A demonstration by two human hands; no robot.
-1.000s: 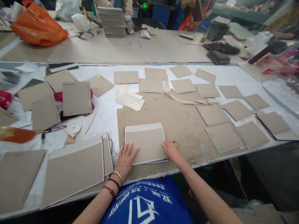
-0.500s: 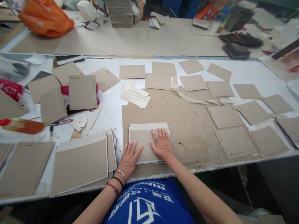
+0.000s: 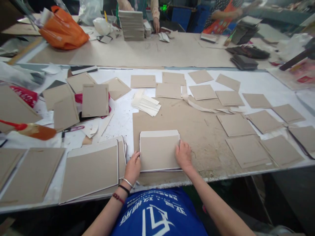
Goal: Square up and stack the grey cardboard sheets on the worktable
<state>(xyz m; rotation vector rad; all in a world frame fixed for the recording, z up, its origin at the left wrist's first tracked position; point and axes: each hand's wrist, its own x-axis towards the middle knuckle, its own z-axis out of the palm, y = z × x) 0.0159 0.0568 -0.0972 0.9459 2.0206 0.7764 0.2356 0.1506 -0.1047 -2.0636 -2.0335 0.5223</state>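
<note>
A stack of grey board sheets [image 3: 158, 152] with white-edged layers lies on a large brown board [image 3: 157, 177] at the near table edge. My left hand [image 3: 133, 168] presses against the stack's left edge, fingers curled. My right hand [image 3: 184, 155] sits at its right edge, fingertips over the corner. The stack's top sheet is bare between my hands, and the lower layers show only as thin edges.
Several loose board squares lie spread to the right and far side. A pile of larger boards [image 3: 90, 170] sits close to my left hand. Cream paper strips [image 3: 146, 105] and pink-handled scissors [image 3: 73, 128] lie on the white table [image 3: 120, 121]. A co-worker's hand [image 3: 156, 24] is at the far table.
My hands have moved off the top of the stack, which they lay flat on, out to its left and right edges. The view has shifted slightly, with the table appearing further right.
</note>
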